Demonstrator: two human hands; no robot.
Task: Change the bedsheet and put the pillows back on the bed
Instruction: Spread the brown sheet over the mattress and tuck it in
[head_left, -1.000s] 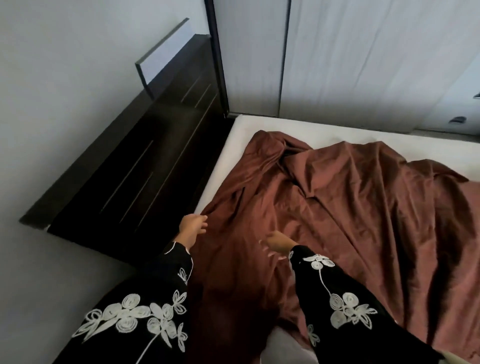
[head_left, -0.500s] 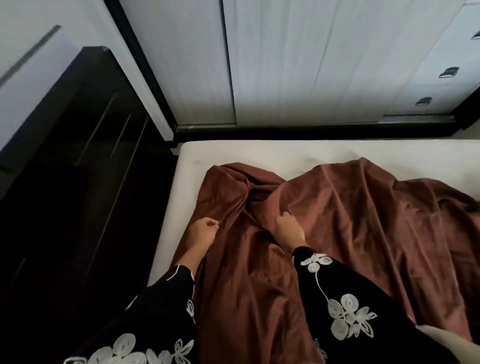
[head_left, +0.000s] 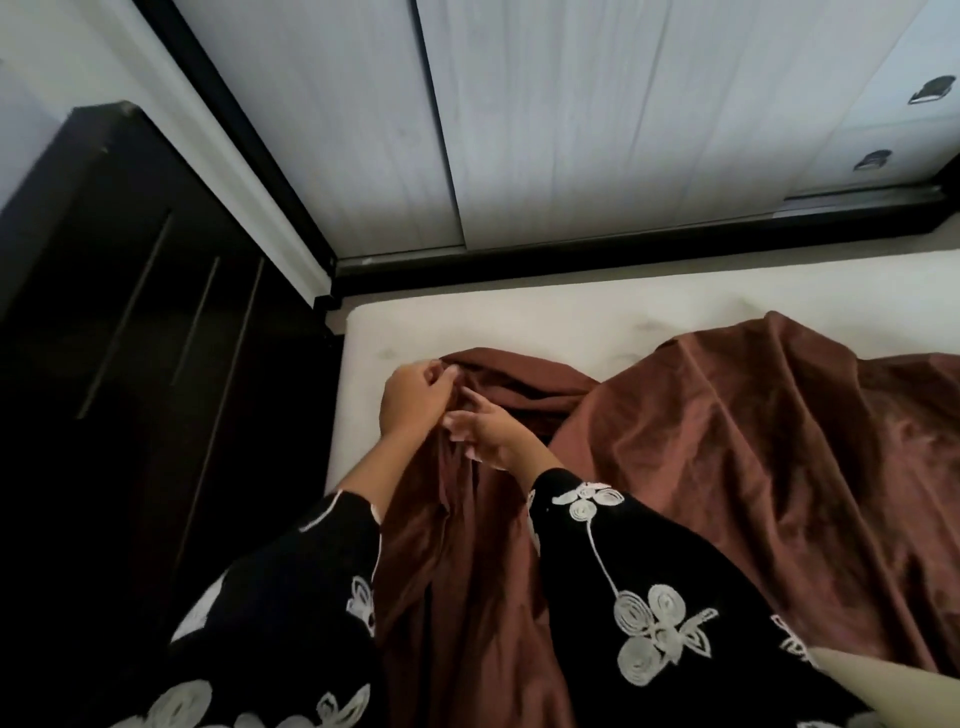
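At your far left the dark headboard (head_left: 130, 312) is standing hard against the mattress (head_left: 358, 415), so you are getting no room on that side beyond a narrow bare strip along the mattress's left edge. Your left hand (head_left: 413, 400) is hovering over the inner side of that strip, fingers curled and pinching the bunched far-left corner of the brown bedsheet (head_left: 727, 441). Just beside it, touching or nearly so, your right hand (head_left: 488, 431) is reaching into the same fold with fingers mostly straight. The blur is keeping me from telling whether they are gripping the cloth.

The bedsheet is lying rumpled across the mattress from your hands out to the right edge of view. Its far edge is falling short of the mattress's far side and is leaving a wide bare band there, running along the dark bed frame below the pale wardrobe doors (head_left: 571, 130).

Half a second ago your hands were working apart and nearer to you on the bedsheet. Now they are meeting at its corner, farther up the mattress.
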